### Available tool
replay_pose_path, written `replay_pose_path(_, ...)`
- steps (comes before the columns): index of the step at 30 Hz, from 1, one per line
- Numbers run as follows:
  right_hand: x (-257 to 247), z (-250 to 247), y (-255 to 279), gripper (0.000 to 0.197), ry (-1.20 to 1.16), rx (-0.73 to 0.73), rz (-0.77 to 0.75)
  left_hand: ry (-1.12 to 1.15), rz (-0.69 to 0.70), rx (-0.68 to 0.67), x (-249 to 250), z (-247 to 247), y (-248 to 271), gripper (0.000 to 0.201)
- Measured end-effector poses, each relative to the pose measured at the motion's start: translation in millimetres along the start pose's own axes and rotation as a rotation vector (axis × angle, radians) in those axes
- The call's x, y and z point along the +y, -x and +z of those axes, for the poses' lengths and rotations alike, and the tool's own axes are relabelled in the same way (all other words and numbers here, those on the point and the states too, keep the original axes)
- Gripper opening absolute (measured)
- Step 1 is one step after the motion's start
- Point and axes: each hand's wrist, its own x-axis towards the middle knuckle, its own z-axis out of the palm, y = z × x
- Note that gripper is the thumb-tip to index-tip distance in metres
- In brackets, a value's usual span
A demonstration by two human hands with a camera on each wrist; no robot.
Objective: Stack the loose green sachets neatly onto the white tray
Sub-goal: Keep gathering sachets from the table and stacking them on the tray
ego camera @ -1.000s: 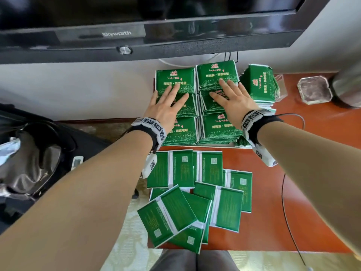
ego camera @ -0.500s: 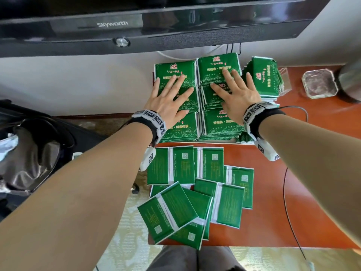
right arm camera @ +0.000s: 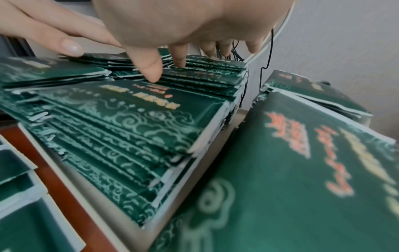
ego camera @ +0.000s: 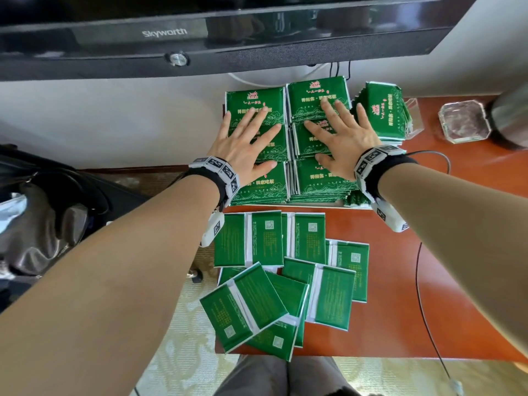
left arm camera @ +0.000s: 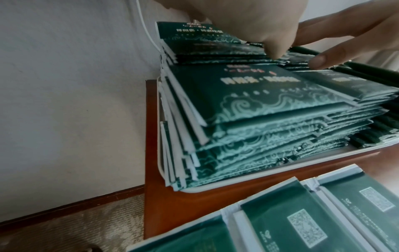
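Stacks of green sachets fill the white tray at the back of the red-brown table, in two columns. My left hand lies flat with spread fingers on the left column. My right hand lies flat on the right column, fingertips touching the top sachets. Several loose green sachets lie face down and overlapping on the table in front of the tray. Neither hand holds anything.
Another pile of green sachets leans right of the tray. A clear glass ashtray and a dark round object stand at the far right. A television hangs above. A black cable runs over the table.
Both hands have stayed flat on the tray stacks and slid slightly nearer along them. The loose sachets have not moved.
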Motion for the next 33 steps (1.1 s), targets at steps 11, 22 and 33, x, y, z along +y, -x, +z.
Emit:
replay_pose_path(11,1,-81,49,0.076,-0.115,0.042,0.056,-0.022,-0.067,0.095,30,-87,47,0.071)
replay_pose_path(22,-25,-101,141,0.077,-0.175,0.107,0.120,-0.097,-0.068,0.174,67,-123,133,0.070)
replay_pose_path(33,-96,-54,252,0.070,-0.210,-0.026,0.161,-0.055,-0.088,-0.036,123,-49,259,0.076)
